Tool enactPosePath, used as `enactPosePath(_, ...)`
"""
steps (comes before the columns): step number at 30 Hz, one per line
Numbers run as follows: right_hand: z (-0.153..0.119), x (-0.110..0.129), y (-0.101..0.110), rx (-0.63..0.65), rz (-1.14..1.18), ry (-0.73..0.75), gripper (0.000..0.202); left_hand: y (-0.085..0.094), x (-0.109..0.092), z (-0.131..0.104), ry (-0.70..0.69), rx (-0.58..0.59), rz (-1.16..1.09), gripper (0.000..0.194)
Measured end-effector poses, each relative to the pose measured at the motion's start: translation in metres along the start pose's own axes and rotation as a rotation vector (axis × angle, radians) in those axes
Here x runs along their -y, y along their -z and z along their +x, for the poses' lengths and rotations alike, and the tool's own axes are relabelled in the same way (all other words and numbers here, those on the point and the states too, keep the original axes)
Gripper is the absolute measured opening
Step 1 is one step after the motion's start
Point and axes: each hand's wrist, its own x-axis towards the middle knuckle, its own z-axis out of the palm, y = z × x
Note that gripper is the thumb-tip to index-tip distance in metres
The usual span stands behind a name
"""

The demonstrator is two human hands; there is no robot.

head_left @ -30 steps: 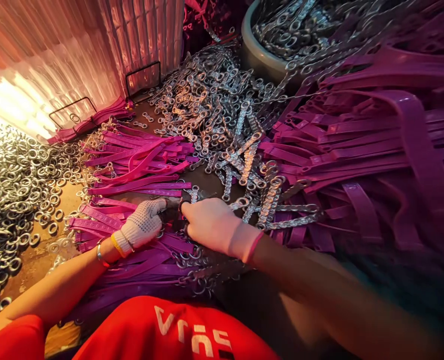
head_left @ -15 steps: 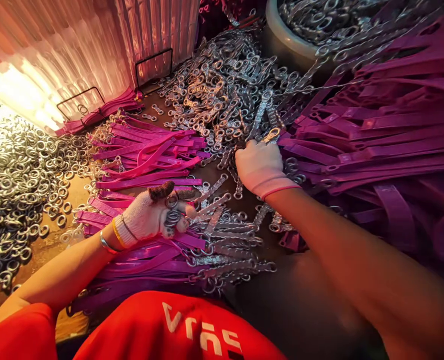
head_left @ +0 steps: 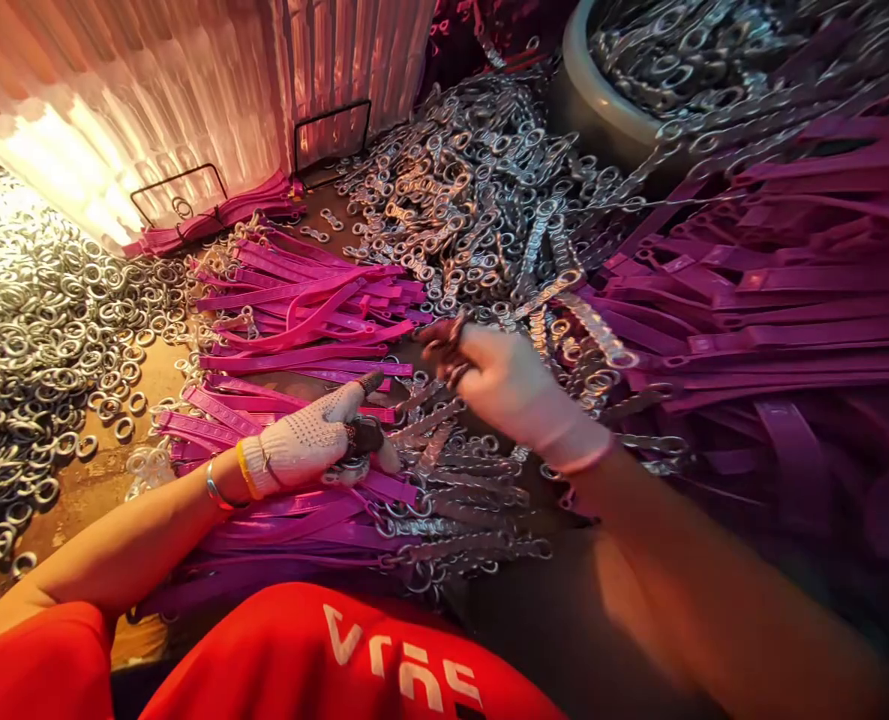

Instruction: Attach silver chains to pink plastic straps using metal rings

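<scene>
Near my left fingers (head_left: 389,457), clutching rings (head_left: 348,468), my right fingers (head_left: 451,350) are back, can't tell if loaded, so that reach looks done.

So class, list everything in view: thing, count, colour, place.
Metal rings: many, silver, left.
Ribbed translucent sheeting: count unclear, whitish, upper left.
Wire frames: two, black, upper left.
Flat straps: many, magenta to purple, centre and right.
Short metal links: many, silver, upper centre.
Tub of metal pieces: one, grey, top right.
Eyeleted metal strips: many, silver, lower centre.
Surface: one, brown, beneath.
Bangle: one, silver, lower left.
Shirt: one, red, bottom.
Left gloved hand: one, whitish, over straps.
Right gloved hand: one, whitish, centre.
</scene>
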Motion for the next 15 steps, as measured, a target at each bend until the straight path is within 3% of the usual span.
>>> enactPosePath(2,-0.008,0.020,-0.010,0.051,0.249,0.216,0.057,-0.001,-0.003,0.000,0.003,0.043,-0.008,0.073)
enactPosePath(4,-0.014,0.035,-0.018,0.101,0.362,0.341,0.060,0.000,-0.006,0.001,0.016,0.093,-0.022,0.058)
enactPosePath(7,-0.019,0.046,-0.020,0.158,0.411,0.428,0.066,0.006,-0.006,0.006,0.090,0.141,-0.029,0.031)
enactPosePath(9,-0.021,0.047,-0.017,0.179,0.450,0.487,0.067,0.011,-0.003,0.009,0.139,0.155,-0.032,0.024)
enactPosePath(12,-0.023,0.047,-0.012,0.167,0.467,0.474,0.054,0.015,0.001,0.011,0.112,0.111,-0.011,0.029)
enactPosePath(15,-0.028,0.046,-0.011,0.170,0.263,0.282,0.031,0.013,-0.001,0.010,0.040,0.035,0.098,0.034)
